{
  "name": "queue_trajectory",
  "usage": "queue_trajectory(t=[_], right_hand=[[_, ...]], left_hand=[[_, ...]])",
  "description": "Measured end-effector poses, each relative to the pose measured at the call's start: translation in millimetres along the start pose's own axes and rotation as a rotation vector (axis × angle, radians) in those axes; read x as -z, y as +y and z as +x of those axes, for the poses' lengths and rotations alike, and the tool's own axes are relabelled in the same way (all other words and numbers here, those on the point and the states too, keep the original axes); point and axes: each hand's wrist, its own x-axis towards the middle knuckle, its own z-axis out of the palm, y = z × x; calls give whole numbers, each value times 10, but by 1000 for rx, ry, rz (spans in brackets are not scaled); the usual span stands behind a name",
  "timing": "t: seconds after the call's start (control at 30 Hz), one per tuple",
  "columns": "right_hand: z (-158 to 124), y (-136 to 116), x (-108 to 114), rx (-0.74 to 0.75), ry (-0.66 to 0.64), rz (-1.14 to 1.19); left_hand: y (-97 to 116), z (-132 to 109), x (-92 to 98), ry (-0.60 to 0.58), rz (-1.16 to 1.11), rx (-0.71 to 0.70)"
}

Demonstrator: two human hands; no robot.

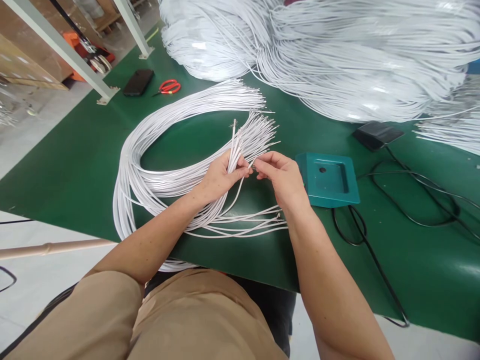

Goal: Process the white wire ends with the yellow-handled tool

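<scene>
A looped bundle of thin white cables [150, 150] lies on the green table [75, 165]. My left hand [219, 177] is closed around a fan of the cable ends, which stick up and away from it. My right hand [281, 177] pinches the tip of one cable end right beside the left thumb. A few separate white cables [247, 225] lie flat on the table under my wrists.
A teal box-shaped device [328, 180] with black cords [408, 200] sits just right of my right hand. A black pedal [377, 134] lies behind it. Large heaps of white cable [356, 60] fill the far side. Red scissors [169, 86] and a black case [138, 81] lie far left.
</scene>
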Motion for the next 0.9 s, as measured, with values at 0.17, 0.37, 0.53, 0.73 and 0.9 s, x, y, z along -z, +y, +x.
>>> queue_trajectory(t=[0.17, 0.37, 0.53, 0.73, 0.9], right_hand=[[9, -17, 8, -158, -51, 0], [-1, 2, -29, 114, -10, -84], [-4, 29, -12, 67, -40, -41], [-2, -39, 60, -96, -58, -60], [1, -43, 37, -47, -6, -21]], left_hand=[[-9, 6, 0, -9, 0, 9], [-29, 9, 22, -38, -17, 16], [-56, 16, 32, -65, -33, 5], [-41, 23, 27, -64, 10, 21], [-19, 20, 18, -43, 28, 47]])
